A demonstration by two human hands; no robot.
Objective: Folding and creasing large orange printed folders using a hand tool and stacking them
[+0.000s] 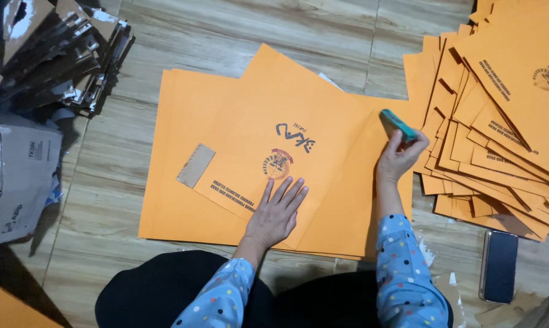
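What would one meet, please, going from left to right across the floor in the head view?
Flattened cardboard stack → small brown card strip → left hand pressing the orange envelope → right hand holding a teal tool → dark phone.

Wood-look floor (226, 30); on it orange envelopes (226, 200) in the middle, more envelopes (499, 140) fanned right, cardboard scraps (56, 54) left, phone (498, 266) lower right.
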